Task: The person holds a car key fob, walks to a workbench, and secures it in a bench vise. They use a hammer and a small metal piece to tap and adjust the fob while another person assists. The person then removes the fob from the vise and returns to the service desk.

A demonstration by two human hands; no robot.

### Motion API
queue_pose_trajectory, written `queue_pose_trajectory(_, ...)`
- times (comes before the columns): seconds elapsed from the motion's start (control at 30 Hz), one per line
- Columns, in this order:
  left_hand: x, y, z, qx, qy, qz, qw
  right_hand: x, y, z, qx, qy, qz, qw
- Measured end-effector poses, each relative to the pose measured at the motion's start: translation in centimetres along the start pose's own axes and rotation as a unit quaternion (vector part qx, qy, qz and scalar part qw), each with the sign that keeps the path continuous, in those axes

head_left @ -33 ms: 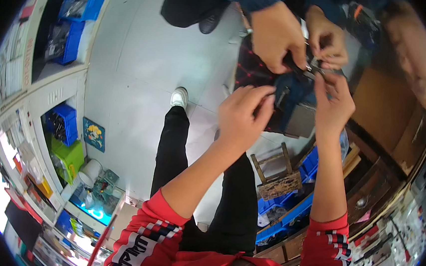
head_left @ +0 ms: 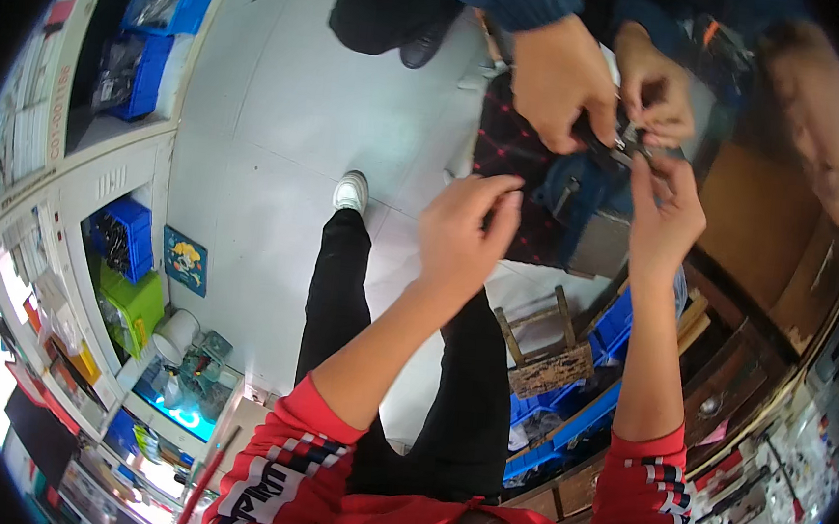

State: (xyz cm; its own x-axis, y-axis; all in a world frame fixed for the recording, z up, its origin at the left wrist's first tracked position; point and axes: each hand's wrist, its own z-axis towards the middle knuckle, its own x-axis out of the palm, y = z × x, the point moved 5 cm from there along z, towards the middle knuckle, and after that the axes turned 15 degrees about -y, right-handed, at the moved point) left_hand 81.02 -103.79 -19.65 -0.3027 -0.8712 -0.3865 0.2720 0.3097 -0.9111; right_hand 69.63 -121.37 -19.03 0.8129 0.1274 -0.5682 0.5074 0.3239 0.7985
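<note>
My right hand (head_left: 666, 220) is closed in a pinch at a small dark metal piece (head_left: 630, 139), whose kind I cannot make out. Two hands of another person meet at that same piece: one hand (head_left: 564, 84) comes from the upper left and grips something dark, and the other hand (head_left: 658, 89) pinches from the far side. Apart from them, lower and to the left, my left hand (head_left: 466, 228) has its fingers curled in with the thumb against them. Whatever it may hold is hidden. Beneath the hands lies dark blue cloth (head_left: 565, 187) over a black surface with a red pattern (head_left: 511, 136).
A worn wooden stool (head_left: 551, 369) stands below the hands, beside blue bins (head_left: 563, 441) and a brown wooden cabinet (head_left: 728, 350). Left are shelves with blue bins (head_left: 142, 75) and a green bin (head_left: 135, 304). Another person's blurred arm (head_left: 824, 126) is at the upper right.
My left hand has drawn back slightly to the left, away from the small piece. My right hand stays pinched beside the other person's hands; the whole view has shifted a little.
</note>
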Motion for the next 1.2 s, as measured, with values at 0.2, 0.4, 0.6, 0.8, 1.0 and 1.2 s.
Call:
queue_pose_trajectory(0.2, -6.5, 7.1, 2.4, -0.068, 0.054, 0.034, 0.996, -2.3, 5.7, -4.2, 0.037, -0.161, 0.01, 0.986)
queue_pose_trajectory(0.4, -11.6, 6.8, 3.6, -0.009, 0.289, -0.115, 0.95, 9.2, 12.7, -14.8, 0.036, 0.232, 0.035, 0.971)
queue_pose_trajectory(0.6, -16.3, 19.7, 8.2, -0.092, 0.219, 0.057, 0.97, 24.2, 3.0, -13.0, 0.343, 0.189, 0.087, 0.916)
queue_pose_trajectory(0.8, -14.3, 30.5, 9.0, -0.195, 0.189, 0.085, 0.959, 39.3, -17.7, -5.7, 0.562, -0.182, 0.238, 0.771)
queue_pose_trajectory(1.0, -16.8, 33.4, 14.2, -0.158, 0.063, 0.043, 0.985, 46.3, -32.3, -1.1, 0.491, -0.208, 0.117, 0.838)
queue_pose_trajectory(1.2, -20.8, 32.7, 13.9, -0.127, -0.034, -0.035, 0.991, 49.9, -38.9, 2.1, 0.194, -0.033, -0.372, 0.907)
